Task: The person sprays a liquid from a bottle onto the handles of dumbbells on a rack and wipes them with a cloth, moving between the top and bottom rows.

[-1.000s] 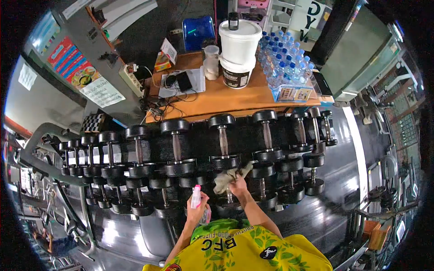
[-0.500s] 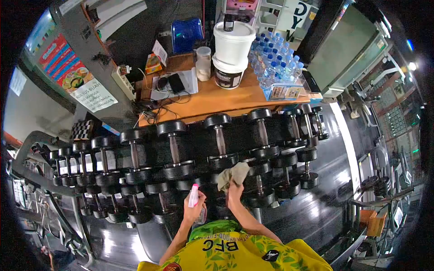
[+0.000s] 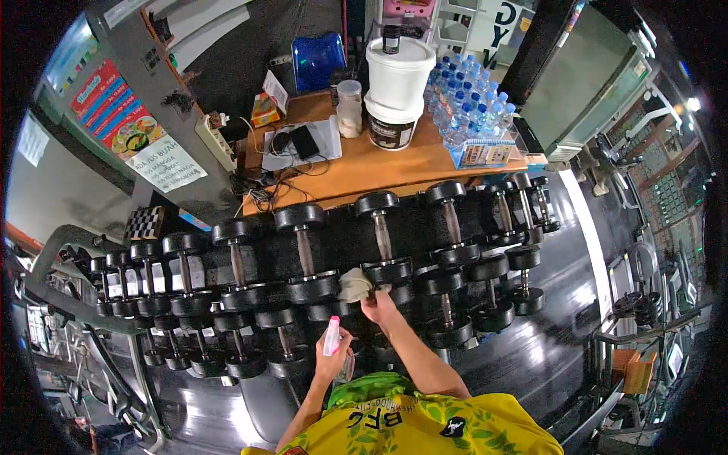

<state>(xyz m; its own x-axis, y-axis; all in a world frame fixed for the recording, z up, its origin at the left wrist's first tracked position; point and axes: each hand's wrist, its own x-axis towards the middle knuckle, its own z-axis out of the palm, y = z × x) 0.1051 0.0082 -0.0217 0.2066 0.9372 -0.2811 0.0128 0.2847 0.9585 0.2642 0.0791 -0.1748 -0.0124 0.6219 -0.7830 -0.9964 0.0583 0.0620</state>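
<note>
Cloth (image 3: 354, 284) sits bunched at eleven o'clock from my right hand (image 3: 377, 307), grip closed on it, pressed against a dumbbell (image 3: 381, 236) whose axis runs twelve to six. My left hand (image 3: 334, 362), nearer my body, has its grip closed on a spray bottle (image 3: 331, 336).

The right arm reaches forward, the right hand (image 3: 377, 307) seemingly curled closed; the left hand (image 3: 331, 362) is fisted, held close in.
</note>
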